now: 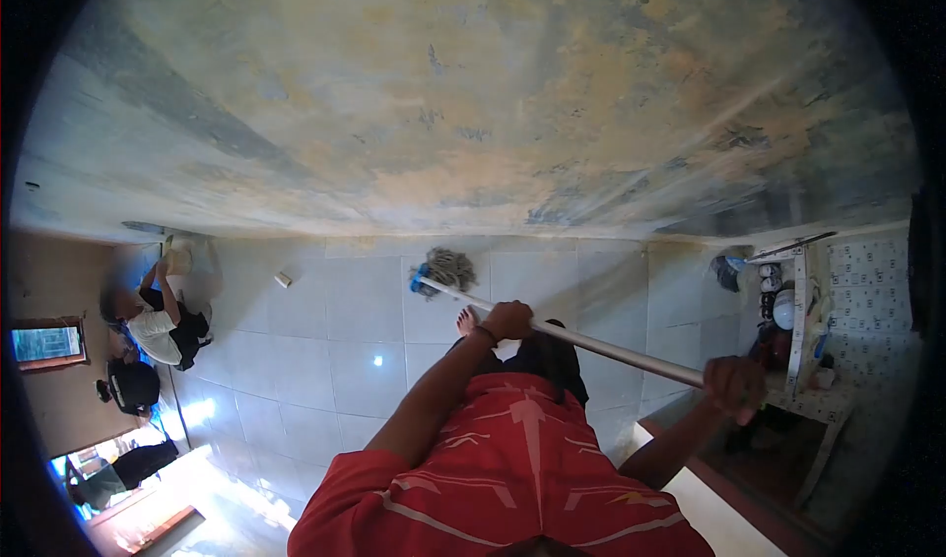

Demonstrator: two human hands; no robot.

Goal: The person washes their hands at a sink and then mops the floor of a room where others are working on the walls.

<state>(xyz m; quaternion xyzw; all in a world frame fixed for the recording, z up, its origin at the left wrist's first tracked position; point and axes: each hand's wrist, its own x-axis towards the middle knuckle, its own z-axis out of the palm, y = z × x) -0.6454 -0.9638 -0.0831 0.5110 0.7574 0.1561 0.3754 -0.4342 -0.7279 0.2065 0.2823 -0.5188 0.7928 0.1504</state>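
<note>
Mop in left hand and right hand

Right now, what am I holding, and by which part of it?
A string mop, by its pole: your left hand grips partway along, your right hand near the upper end.

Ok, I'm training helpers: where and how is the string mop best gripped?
Likely the slim, straight handle, from above: left hand lower, right hand near the upper end, since it slants up from the mop head on the floor.
</note>
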